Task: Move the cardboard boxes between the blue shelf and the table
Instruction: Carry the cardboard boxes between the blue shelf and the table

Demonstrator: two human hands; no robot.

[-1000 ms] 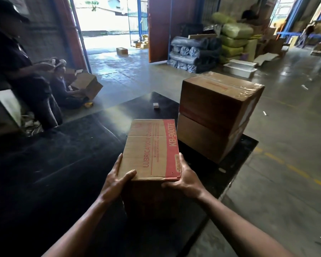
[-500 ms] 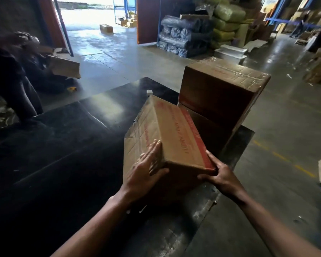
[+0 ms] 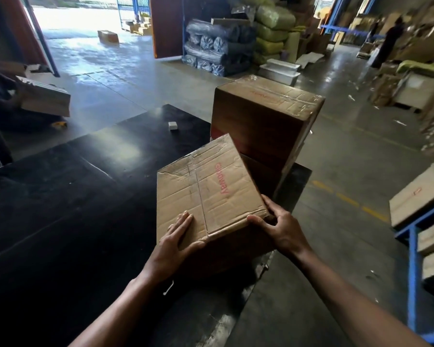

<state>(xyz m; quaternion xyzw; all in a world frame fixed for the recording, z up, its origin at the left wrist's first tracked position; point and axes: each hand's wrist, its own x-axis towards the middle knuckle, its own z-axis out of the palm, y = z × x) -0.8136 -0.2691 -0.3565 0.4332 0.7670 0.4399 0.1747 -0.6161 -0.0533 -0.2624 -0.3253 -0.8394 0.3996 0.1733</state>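
- Cardboard box [image 3: 206, 186]: at the near right corner of the black bench [image 3: 73, 196], top face tilted, just in front of the stack of two boxes [image 3: 266, 113]. Whether it touches the stack, I cannot tell; its underside is in shadow.
- Left hand [image 3: 176, 244]: grip spread, fingers flat on the top face and thumb along the near edge. It presses rather than clasps.
- Right hand [image 3: 278, 229]: grip curled round the near right corner, pinching it.
- Blue shelf [image 3: 411, 246]: off to the right, across open floor, boxes already on it.
- Risk, slip: only one hand really holds. If the box is lifted like this, it could pivot on the right corner and drop.
- Risk, knock: swinging the far corner could nudge the stack, which sits close to the bench edge.
- Risk, crush: the carton is creased and that corner may buckle.
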